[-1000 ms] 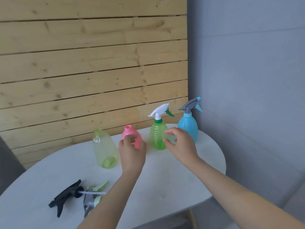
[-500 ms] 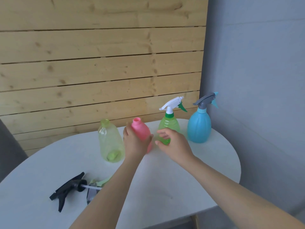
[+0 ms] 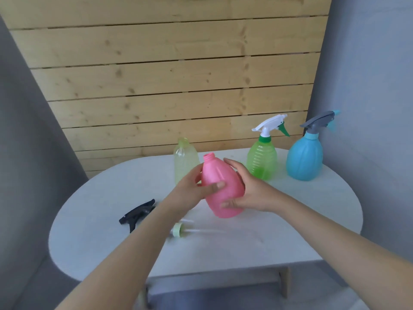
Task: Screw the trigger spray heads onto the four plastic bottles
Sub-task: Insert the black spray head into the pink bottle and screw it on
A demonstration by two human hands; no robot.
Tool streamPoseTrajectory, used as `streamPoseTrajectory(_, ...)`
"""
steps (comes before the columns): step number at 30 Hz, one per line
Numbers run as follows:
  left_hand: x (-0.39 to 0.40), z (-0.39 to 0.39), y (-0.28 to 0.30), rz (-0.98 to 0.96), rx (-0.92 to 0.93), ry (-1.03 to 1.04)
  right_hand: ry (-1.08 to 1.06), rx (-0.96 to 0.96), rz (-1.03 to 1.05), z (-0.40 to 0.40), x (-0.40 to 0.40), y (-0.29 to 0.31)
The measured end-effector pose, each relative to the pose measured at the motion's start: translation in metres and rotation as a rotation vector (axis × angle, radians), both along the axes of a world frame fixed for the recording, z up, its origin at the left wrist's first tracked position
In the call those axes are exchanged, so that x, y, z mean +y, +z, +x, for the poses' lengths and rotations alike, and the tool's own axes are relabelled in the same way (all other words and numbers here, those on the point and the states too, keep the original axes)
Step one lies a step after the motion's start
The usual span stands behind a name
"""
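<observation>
Green bottle [image 3: 262,162] and blue bottle [image 3: 304,161], at 1 o'clock: heads fitted. Pink bottle [image 3: 221,186], headless, grasped by left hand [image 3: 196,189] and right hand [image 3: 248,191]. Pale bottle [image 3: 186,159]: headless. Two of four remain.

White oval table [image 3: 290,238], matte top, pale wooden leg visible below the near edge.

Standing on it, far side: pale yellow-green translucent plastic bottle [image 3: 185,159], neck open; ribbed green translucent plastic bottle [image 3: 262,161] with white trigger head; round blue plastic bottle [image 3: 305,161] with grey trigger head, at far right.

Lying on it, nearer left: black trigger spray head [image 3: 137,214] on its side; light green-collared spray head [image 3: 178,230] with clear dip tube, partly hidden behind a forearm.
</observation>
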State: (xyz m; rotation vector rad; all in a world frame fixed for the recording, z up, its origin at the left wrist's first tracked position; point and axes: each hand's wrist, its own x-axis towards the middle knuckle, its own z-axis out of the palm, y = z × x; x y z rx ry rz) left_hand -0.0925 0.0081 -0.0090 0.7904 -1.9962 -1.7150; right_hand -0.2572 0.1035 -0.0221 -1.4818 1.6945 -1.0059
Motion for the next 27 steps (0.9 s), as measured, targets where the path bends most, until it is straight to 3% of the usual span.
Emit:
streamPoseTrajectory(2, 0.002, 0.018, 0.001, 0.048, 0.035, -0.06, 0.009, -0.016, -0.009, 0.011, -0.002, -0.001)
streamPoseTrajectory(4, -0.001, 0.037, 0.003, 0.023, 0.016, 0.02, 0.024, 0.019, -0.012, 0.018, -0.004, -0.001)
streamPoseTrajectory(9, -0.02, 0.077, -0.009, -0.475, -0.437, 0.24, -0.031, 0.256, -0.035, 0.027, -0.004, -0.001)
streamPoseTrajectory(12, -0.03, 0.093, -0.022, -0.579, -0.711, 0.238, -0.043, 0.363, -0.03, 0.036, -0.006, -0.002)
streamPoseTrajectory(15, -0.036, 0.104, -0.034, -0.551, -0.841, 0.295, -0.028, 0.406, -0.009, 0.043, -0.01, -0.004)
streamPoseTrajectory(20, -0.044, 0.118, -0.037, -0.362, -0.694, 0.358, 0.014, 0.444, 0.007, 0.05, -0.017, -0.008)
streamPoseTrajectory(27, -0.051, 0.124, -0.037, -0.369, -0.522, 0.399, 0.004, 0.589, 0.013, 0.042, -0.021, -0.006)
